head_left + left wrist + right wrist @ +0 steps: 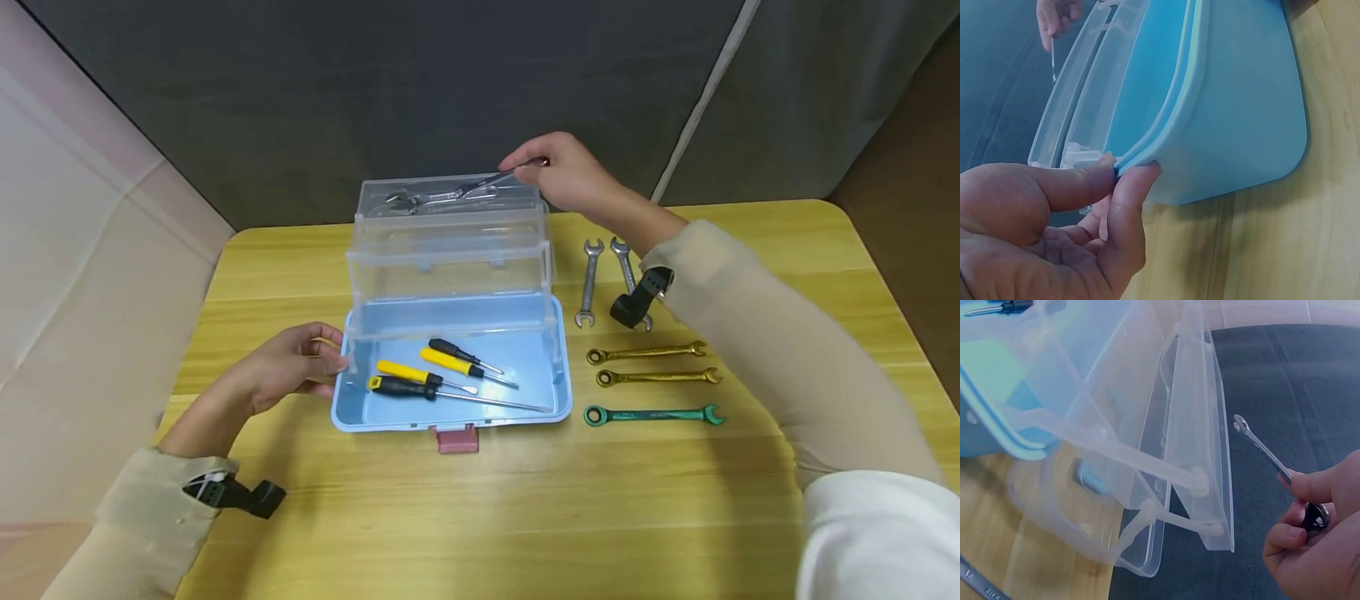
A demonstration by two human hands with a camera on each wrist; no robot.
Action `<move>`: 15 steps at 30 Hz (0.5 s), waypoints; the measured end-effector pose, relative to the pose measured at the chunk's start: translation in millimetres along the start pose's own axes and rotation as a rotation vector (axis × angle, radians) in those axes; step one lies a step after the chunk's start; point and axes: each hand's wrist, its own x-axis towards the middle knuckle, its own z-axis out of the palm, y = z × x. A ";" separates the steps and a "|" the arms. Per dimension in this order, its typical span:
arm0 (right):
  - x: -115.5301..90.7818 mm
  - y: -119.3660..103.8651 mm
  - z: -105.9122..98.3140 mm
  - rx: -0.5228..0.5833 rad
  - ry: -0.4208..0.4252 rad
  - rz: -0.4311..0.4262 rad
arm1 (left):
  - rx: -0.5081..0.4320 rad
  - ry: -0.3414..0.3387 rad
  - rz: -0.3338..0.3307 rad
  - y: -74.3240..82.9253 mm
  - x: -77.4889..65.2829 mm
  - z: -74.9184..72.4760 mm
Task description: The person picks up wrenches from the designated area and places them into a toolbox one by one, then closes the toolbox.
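My left hand (296, 367) pinches the left rim of a light blue toolbox (341, 417) between thumb and forefinger; the left wrist view shows this grip close up. My right hand (566, 171) holds a silver wrench (1266, 450) by one end, its free end angled down over the top clear tray (450, 218). In that tray lie other silver wrenches (420, 200), one of them with an adjustable-type head. Several screwdrivers (405, 371), with yellow or black handles, rest on the floor of the toolbox.
Right of the toolbox, two silver open-end wrenches (589, 283), two gold-coloured wrenches (652, 353) and a green wrench (652, 415) lie on the wooden table (525, 517). A pink latch (457, 440) sticks out at the box's front. A dark curtain (375, 100) hangs behind the table.
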 end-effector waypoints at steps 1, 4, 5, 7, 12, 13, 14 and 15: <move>1.3 -1.8 0.9 -0.003 -0.008 0.004 | -0.003 0.000 -0.002 0.2 0.0 0.1; 5.9 -5.6 4.8 -0.016 -0.034 0.027 | -0.001 -0.005 0.000 -0.2 -0.7 -0.1; 7.2 -6.2 6.3 -0.020 -0.044 0.035 | -0.001 -0.008 0.001 -0.3 -1.1 -0.4; 10.3 -5.8 9.5 -0.023 -0.065 0.036 | -0.002 -0.011 0.001 -0.5 -2.1 -0.9; 13.8 -3.9 15.1 -0.018 -0.100 0.015 | -0.006 -0.018 0.000 -0.7 -4.3 -1.5; 13.6 -3.7 15.8 -0.017 -0.098 0.009 | -0.006 -0.018 -0.001 -0.7 -4.6 -1.4; 13.2 -3.6 16.1 -0.017 -0.092 0.007 | -0.006 -0.018 -0.002 -0.8 -4.9 -1.3; 12.8 -3.4 16.4 -0.015 -0.083 0.001 | -0.007 -0.018 -0.002 -0.8 -5.2 -1.2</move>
